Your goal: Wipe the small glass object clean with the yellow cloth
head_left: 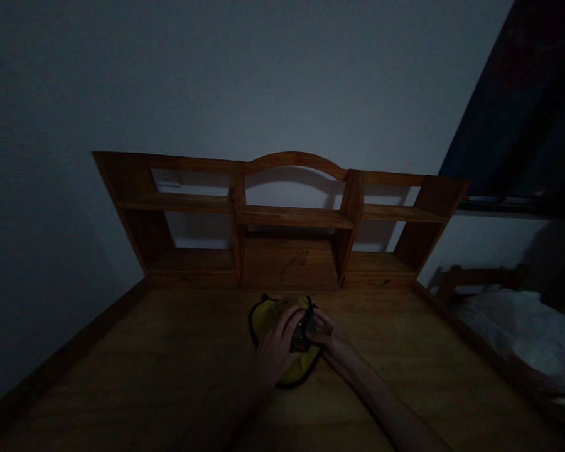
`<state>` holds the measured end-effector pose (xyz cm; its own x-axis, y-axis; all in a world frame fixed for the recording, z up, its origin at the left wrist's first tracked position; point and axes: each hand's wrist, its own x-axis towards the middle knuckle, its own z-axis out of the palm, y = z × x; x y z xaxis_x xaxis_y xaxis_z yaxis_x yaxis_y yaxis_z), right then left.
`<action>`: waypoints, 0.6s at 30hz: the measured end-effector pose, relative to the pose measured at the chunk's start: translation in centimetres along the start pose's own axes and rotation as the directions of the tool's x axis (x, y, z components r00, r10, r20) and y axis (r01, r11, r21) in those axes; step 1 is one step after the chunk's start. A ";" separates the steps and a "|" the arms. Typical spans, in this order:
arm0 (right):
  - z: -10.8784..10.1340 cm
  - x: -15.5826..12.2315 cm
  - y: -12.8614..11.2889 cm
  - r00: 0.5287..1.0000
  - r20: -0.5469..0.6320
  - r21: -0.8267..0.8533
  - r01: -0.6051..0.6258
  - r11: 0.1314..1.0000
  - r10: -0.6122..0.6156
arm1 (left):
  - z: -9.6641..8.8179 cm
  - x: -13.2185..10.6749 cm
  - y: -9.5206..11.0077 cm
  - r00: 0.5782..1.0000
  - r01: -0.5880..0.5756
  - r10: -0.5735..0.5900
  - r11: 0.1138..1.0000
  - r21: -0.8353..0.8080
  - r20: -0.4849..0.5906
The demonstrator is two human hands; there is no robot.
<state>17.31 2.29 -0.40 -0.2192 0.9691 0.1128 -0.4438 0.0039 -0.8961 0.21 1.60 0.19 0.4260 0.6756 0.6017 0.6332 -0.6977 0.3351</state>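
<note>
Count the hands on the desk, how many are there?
2. The left hand rests on the yellow cloth in the middle of the desk; the right hand is just to its right. Both touch a small dark thing between them. No other hands show.

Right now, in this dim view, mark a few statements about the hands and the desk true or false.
The yellow cloth lies on the desk. True.
The left hand rests on the shelf unit. False: it lies over the cloth, at a small dark object.
The right hand touches that object. True.
The shelf unit stands at the desk's near edge. False: at the far edge, by the wall.
</note>
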 end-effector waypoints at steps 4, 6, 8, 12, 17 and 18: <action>0.0 0.0 0.4 0.998 -0.008 -0.166 0.053 0.985 -0.055 | -0.4 0.0 0.3 0.991 -0.103 0.084 0.977 0.189 0.107; 0.2 -0.1 0.4 0.995 -0.019 -0.235 0.092 0.968 -0.100 | -0.5 0.0 0.5 0.986 -0.148 0.125 0.961 0.234 0.108; 0.5 -0.3 0.2 0.988 -0.037 -0.290 0.132 0.948 -0.149 | -0.4 0.0 0.5 0.983 -0.178 0.160 0.953 0.245 0.092; 0.8 -0.5 -0.1 0.977 -0.065 -0.381 0.166 0.909 -0.205 | -0.4 -0.2 0.7 0.978 -0.206 0.192 0.944 0.256 0.082; 0.4 -0.5 -0.1 0.963 -0.071 -0.498 0.192 0.846 -0.260 | -0.5 -0.2 0.6 0.977 -0.205 0.182 0.948 0.243 0.113; 0.3 -0.5 -0.1 0.961 -0.068 -0.515 0.198 0.834 -0.269 | -0.5 -0.2 0.5 0.976 -0.206 0.184 0.950 0.236 0.113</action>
<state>17.18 1.68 -0.22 -0.0322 0.9466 0.3207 0.0339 0.3217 -0.9462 0.15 0.97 0.56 0.6056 0.5585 0.5668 0.6662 -0.7454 0.0227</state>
